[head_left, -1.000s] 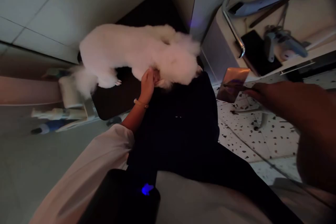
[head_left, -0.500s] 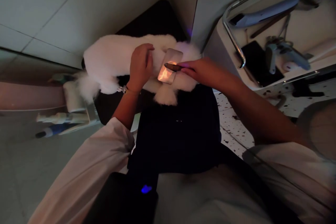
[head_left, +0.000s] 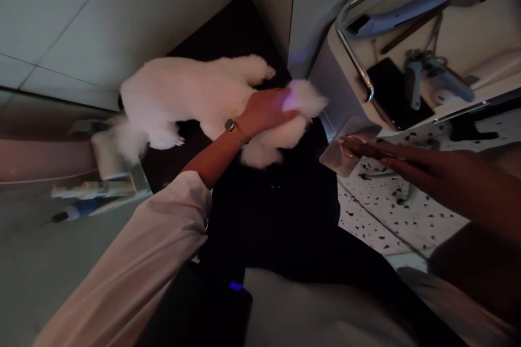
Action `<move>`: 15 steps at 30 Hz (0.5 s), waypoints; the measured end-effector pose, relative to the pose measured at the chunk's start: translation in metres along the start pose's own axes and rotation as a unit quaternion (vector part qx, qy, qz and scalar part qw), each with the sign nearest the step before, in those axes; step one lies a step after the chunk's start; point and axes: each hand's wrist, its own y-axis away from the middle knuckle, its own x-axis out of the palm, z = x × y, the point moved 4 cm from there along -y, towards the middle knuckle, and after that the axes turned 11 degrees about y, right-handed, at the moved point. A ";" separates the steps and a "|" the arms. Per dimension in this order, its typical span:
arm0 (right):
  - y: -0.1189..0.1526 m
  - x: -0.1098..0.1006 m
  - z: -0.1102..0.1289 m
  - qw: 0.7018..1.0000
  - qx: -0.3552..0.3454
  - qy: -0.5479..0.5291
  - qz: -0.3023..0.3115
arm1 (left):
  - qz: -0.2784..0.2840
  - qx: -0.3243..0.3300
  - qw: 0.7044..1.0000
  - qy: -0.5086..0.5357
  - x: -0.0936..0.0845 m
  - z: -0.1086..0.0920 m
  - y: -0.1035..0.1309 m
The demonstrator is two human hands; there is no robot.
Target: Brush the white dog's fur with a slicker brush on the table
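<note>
A white fluffy dog (head_left: pixel 183 87) lies stretched on a dark table (head_left: pixel 228 27), its paws and fluffy tail showing. My left hand (head_left: pixel 268 111), with a watch on the wrist, rests across the dog near its head end, its fingers wrapped round the fur there. Some fingertips are hidden in the fur. Out to the right, my right hand (head_left: pixel 415 160) grips the handle of a slicker brush (head_left: pixel 345 149). The brush's flat rectangular head is apart from the dog, above the speckled floor, and slightly blurred.
At the right stands a white trolley (head_left: pixel 337 70) with a metal rail, holding a light blue clipper (head_left: pixel 407 11), a black phone-like slab (head_left: pixel 394 92) and other tools. Bottles (head_left: pixel 81 209) sit on a rack at the left. A tiled wall (head_left: pixel 163 5) borders the table.
My right hand has carried the slicker brush away from the dog to the right. My left hand has moved right along the dog towards its head end. The dog's upper leg is uncovered.
</note>
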 end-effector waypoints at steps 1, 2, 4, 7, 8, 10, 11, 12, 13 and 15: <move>-0.001 -0.004 0.000 1.000 0.012 -0.008 -0.012 | 0.002 0.020 1.000 -0.015 0.002 -0.002 0.002; -0.004 -0.008 0.000 0.999 0.029 -0.023 -0.036 | 0.005 0.039 0.999 -0.030 0.003 -0.003 0.006; -0.015 -0.014 0.002 0.992 0.056 -0.078 -0.082 | 0.003 0.074 0.996 -0.047 0.004 -0.002 0.018; -0.042 -0.013 0.013 0.974 0.039 -0.194 -0.111 | -0.029 0.145 0.989 0.024 0.001 0.005 0.047; -0.053 -0.013 0.019 0.965 0.008 -0.236 -0.115 | -0.055 0.164 0.982 0.077 -0.003 0.008 0.058; -0.075 -0.013 0.035 0.943 -0.077 -0.298 -0.127 | -0.112 0.173 0.961 0.183 -0.009 0.016 0.081; -0.086 -0.013 0.043 0.934 -0.119 -0.309 -0.136 | -0.133 0.165 0.952 0.223 -0.010 0.021 0.091; -0.096 -0.012 0.051 0.928 -0.156 -0.307 -0.145 | -0.150 0.148 0.943 0.259 -0.009 0.025 0.100; -0.106 -0.009 0.060 0.924 -0.185 -0.299 -0.151 | -0.168 0.121 0.931 0.301 -0.008 0.030 0.108; -0.127 0.003 0.078 0.918 -0.221 -0.300 -0.133 | -0.215 0.045 0.893 0.393 -0.001 0.043 0.123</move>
